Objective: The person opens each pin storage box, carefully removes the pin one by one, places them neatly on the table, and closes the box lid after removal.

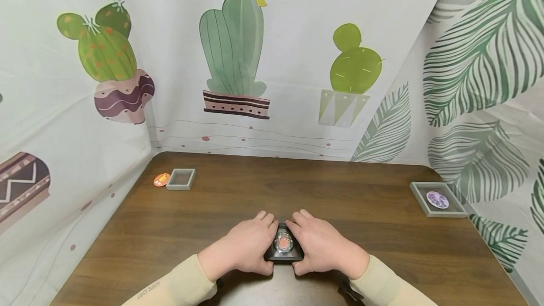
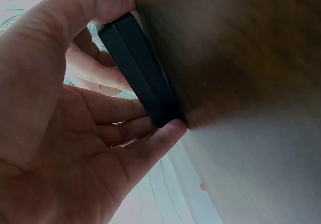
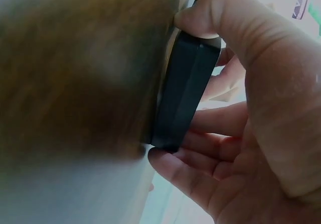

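A small black display frame point(image 1: 285, 262) is at the near middle of the table, with a round dark token point(image 1: 283, 241) bearing a reddish picture inside it. My left hand point(image 1: 250, 245) grips its left side, thumb at the near corner and fingers along the far end. On the opposite side, my right hand point(image 1: 319, 243) holds it the same way. In the left wrist view, the black frame's thick edge point(image 2: 138, 68) runs between thumb and fingertips, close against the wooden surface. The right wrist view shows its other edge point(image 3: 185, 91) between the right thumb and fingers.
At the back left of the brown wooden table point(image 1: 331, 183) are a small grey frame point(image 1: 180, 189) and an orange round disc point(image 1: 161, 180) beside it. A larger grey frame point(image 1: 446, 214) with a purple round disc point(image 1: 437, 199) sits near the right edge. Patterned cloth point(image 1: 293, 60) hangs behind.
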Action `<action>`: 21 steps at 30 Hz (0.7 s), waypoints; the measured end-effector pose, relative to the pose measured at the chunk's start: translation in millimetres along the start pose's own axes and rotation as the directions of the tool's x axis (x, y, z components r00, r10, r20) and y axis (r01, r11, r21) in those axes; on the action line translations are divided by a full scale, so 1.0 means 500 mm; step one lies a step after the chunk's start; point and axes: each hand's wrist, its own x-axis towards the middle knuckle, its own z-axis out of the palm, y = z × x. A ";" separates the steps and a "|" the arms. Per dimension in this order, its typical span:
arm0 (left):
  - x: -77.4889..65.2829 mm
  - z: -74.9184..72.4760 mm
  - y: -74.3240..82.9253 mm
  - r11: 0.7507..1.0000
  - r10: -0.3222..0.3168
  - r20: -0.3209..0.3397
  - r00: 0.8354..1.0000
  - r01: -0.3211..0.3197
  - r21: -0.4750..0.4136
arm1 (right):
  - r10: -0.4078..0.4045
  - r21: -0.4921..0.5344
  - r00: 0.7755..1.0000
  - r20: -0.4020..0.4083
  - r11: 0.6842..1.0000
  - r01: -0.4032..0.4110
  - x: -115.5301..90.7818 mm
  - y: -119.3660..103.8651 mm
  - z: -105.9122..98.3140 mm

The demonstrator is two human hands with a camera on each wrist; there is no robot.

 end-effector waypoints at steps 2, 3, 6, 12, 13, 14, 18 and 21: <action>0.000 0.000 0.000 1.000 -0.002 0.001 1.000 0.002 0.002 | -0.003 -0.006 1.000 0.001 1.000 0.003 0.001 -0.001 -0.002; 0.000 0.000 0.001 1.000 -0.004 0.002 1.000 0.004 0.004 | -0.003 -0.007 1.000 0.002 1.000 0.003 0.002 0.000 -0.002; 0.000 0.000 0.001 1.000 -0.008 0.007 1.000 0.008 0.009 | -0.005 -0.010 1.000 0.005 1.000 0.005 0.003 0.001 -0.003; 0.001 0.001 0.003 1.000 -0.016 0.007 1.000 0.016 0.005 | -0.014 -0.024 1.000 -0.003 1.000 0.014 0.005 0.002 -0.004; 0.001 0.001 0.003 1.000 -0.018 0.005 1.000 0.018 0.003 | -0.013 -0.024 1.000 -0.004 1.000 0.013 0.005 0.003 -0.004; 0.001 0.001 0.003 1.000 -0.019 0.004 1.000 0.019 0.002 | -0.012 -0.022 1.000 -0.004 1.000 0.012 0.006 0.003 -0.004; 0.001 0.000 0.002 1.000 -0.019 0.004 1.000 0.019 -0.011 | -0.007 -0.011 1.000 0.004 1.000 0.007 0.004 0.004 -0.003; 0.001 -0.001 0.001 1.000 -0.015 0.005 1.000 0.015 -0.021 | -0.007 -0.002 1.000 0.005 1.000 0.007 0.003 0.004 -0.003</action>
